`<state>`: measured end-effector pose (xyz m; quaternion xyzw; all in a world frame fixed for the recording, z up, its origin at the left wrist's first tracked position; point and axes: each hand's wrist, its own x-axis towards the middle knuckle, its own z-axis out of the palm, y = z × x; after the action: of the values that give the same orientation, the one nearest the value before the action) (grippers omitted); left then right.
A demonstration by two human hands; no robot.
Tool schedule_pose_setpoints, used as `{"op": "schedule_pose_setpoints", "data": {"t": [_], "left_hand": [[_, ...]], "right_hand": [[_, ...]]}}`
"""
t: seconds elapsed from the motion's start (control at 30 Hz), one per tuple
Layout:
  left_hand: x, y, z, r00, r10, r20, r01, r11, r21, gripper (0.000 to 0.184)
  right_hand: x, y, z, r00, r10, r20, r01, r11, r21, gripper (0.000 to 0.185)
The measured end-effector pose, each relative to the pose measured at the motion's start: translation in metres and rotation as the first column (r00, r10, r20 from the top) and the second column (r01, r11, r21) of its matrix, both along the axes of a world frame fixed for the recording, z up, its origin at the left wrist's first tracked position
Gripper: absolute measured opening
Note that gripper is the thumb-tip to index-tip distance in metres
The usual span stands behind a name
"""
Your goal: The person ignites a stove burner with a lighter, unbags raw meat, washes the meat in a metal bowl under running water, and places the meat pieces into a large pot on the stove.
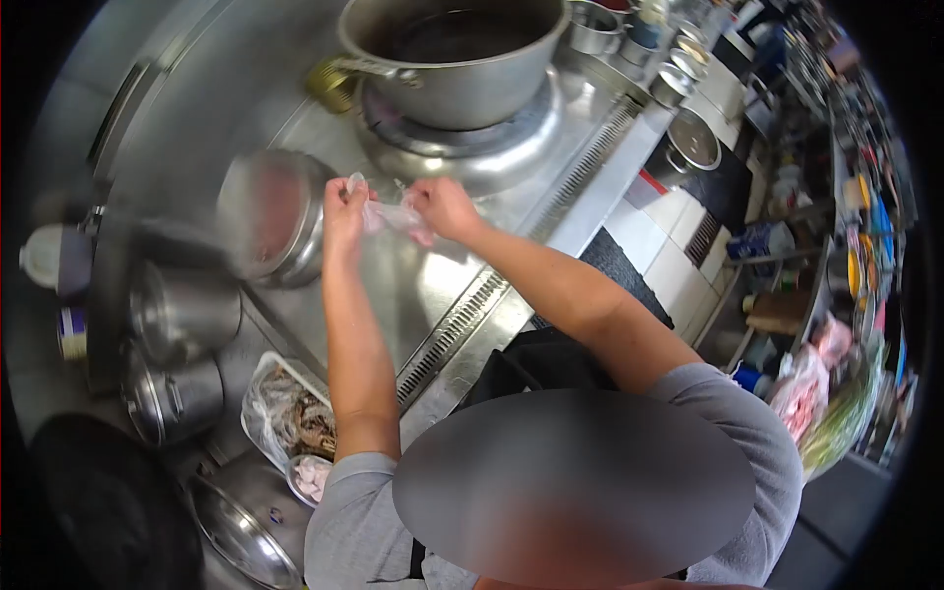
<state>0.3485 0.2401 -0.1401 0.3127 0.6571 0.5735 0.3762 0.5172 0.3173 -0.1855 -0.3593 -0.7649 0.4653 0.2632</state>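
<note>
A crumpled, see-through plastic bag point(385, 218) with something pinkish in it is stretched between both hands above the steel counter. My left hand point(344, 208) pinches its left end, next to a round metal pot point(313, 231) whose inside looks reddish and blurred. The other end is gripped by my right hand point(442, 208), fingers curled round the plastic. Behind the hands, a large metal pot point(470, 93) with dark contents stands on a round burner ring point(492, 157).
A slotted drain channel point(462, 329) runs along the counter's front edge. Lidded steel pots point(182, 393) and a bag-lined white container point(258, 408) stand at lower left. Small metal containers point(672, 84) line the upper right. Shelves with bagged food point(801, 393) are at right.
</note>
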Motion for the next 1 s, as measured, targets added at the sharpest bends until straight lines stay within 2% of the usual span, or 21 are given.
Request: {"op": "schedule_pose_setpoints", "data": {"t": [0.03, 0.07, 0.1, 0.13, 0.17, 0.23, 0.3, 0.37, 0.43, 0.47, 0.53, 0.57, 0.67, 0.7, 0.77, 0.8, 0.87, 0.9, 0.93, 0.97, 1.0], "left_hand": [[-0.009, -0.012, -0.013, 0.994, 0.105, 0.013, -0.106, 0.994, 0.032, 0.017], [-0.015, -0.023, -0.027, 0.978, 0.206, 0.032, -0.207, 0.977, 0.058, 0.017], [-0.021, -0.033, -0.042, 0.962, 0.273, -0.004, -0.273, 0.961, 0.034, 0.016], [-0.032, -0.045, -0.066, 0.955, 0.295, 0.001, -0.295, 0.955, 0.031, 0.016], [-0.041, -0.054, -0.093, 0.945, 0.325, 0.031, -0.326, 0.945, 0.014, 0.016], [-0.046, -0.059, -0.098, 0.927, 0.365, 0.079, -0.367, 0.93, 0.009, 0.015], [-0.046, -0.069, -0.097, 0.892, 0.4, 0.21, -0.413, 0.91, 0.02, 0.018], [-0.049, -0.067, -0.082, 0.863, 0.418, 0.284, -0.445, 0.895, 0.035, 0.019], [-0.049, -0.071, -0.073, 0.842, 0.364, 0.398, -0.469, 0.859, 0.205, 0.036], [-0.046, -0.073, -0.068, 0.839, 0.367, 0.401, -0.473, 0.857, 0.204, 0.036], [-0.042, -0.071, -0.061, 0.892, 0.118, 0.437, -0.206, 0.965, 0.16, 0.036], [-0.055, -0.062, -0.1, 0.934, 0.062, 0.353, -0.155, 0.958, 0.242, 0.042], [-0.051, -0.05, -0.09, 0.958, 0.015, 0.286, -0.121, 0.926, 0.357, 0.036], [-0.054, -0.049, -0.084, 0.958, 0.017, 0.285, -0.124, 0.924, 0.363, 0.036], [-0.06, -0.047, -0.072, 0.913, 0.028, 0.407, -0.207, 0.891, 0.403, 0.029], [-0.063, -0.044, -0.061, 0.914, 0.031, 0.405, -0.212, 0.887, 0.41, 0.029], [-0.066, -0.041, -0.044, 0.882, 0.149, 0.447, -0.334, 0.867, 0.37, 0.02], [-0.066, -0.039, -0.043, 0.882, 0.152, 0.446, -0.338, 0.863, 0.375, 0.02], [-0.068, -0.035, -0.043, 0.859, 0.245, 0.45, -0.405, 0.862, 0.305, 0.02], [-0.069, -0.033, -0.046, 0.829, 0.335, 0.447, -0.467, 0.855, 0.227, 0.021], [-0.072, -0.033, -0.055, 0.826, 0.338, 0.45, -0.473, 0.85, 0.23, 0.021]], "right_hand": [[-0.015, -0.008, 0.017, 0.999, 0.001, -0.034, 0.002, 0.996, 0.084, 0.015], [-0.031, -0.011, 0.02, 0.999, 0.032, -0.029, -0.03, 0.996, 0.083, 0.015], [-0.046, -0.011, 0.022, 0.972, 0.161, 0.17, -0.206, 0.935, 0.289, 0.016], [-0.063, -0.012, 0.024, 0.896, 0.232, 0.378, -0.396, 0.803, 0.446, 0.016], [-0.074, -0.013, 0.044, 0.904, 0.228, 0.362, -0.348, 0.884, 0.312, 0.015], [-0.092, -0.014, 0.056, 0.884, 0.244, 0.398, -0.382, 0.869, 0.314, 0.016], [-0.104, -0.019, 0.062, 0.864, 0.26, 0.43, -0.406, 0.865, 0.294, 0.018], [-0.122, -0.009, 0.074, 0.974, 0.085, 0.209, -0.114, 0.985, 0.13, 0.019], [-0.134, -0.008, 0.082, 0.956, 0.163, 0.245, -0.203, 0.967, 0.151, 0.019], [-0.139, -0.008, 0.086, 0.937, 0.225, 0.267, -0.276, 0.945, 0.174, 0.02], [-0.151, -0.006, 0.092, 0.941, 0.256, 0.222, -0.297, 0.938, 0.181, 0.021], [-0.156, -0.004, 0.096, 0.942, 0.288, 0.172, -0.318, 0.93, 0.183, 0.022], [-0.159, -0.008, 0.118, 0.92, 0.364, 0.147, -0.39, 0.893, 0.227, 0.024], [-0.162, -0.004, 0.123, 0.918, 0.367, 0.148, -0.393, 0.89, 0.232, 0.024], [-0.165, 0.004, 0.133, 0.906, 0.416, -0.078, -0.407, 0.907, 0.11, 0.027], [-0.166, 0.007, 0.13, 0.903, 0.422, -0.077, -0.413, 0.903, 0.117, 0.027], [-0.165, 0.011, 0.107, 0.914, 0.391, -0.104, -0.341, 0.883, 0.322, 0.028], [-0.157, 0.005, 0.083, 0.906, 0.406, -0.116, -0.413, 0.909, -0.048, 0.025], [-0.151, -0.001, 0.063, 0.898, 0.422, -0.128, -0.436, 0.805, -0.403, 0.022], [-0.147, -0.001, 0.056, 0.895, 0.427, -0.125, -0.44, 0.805, -0.398, 0.022], [-0.145, -0.001, 0.051, 0.896, 0.441, 0.043, -0.417, 0.872, -0.258, 0.021]]}}
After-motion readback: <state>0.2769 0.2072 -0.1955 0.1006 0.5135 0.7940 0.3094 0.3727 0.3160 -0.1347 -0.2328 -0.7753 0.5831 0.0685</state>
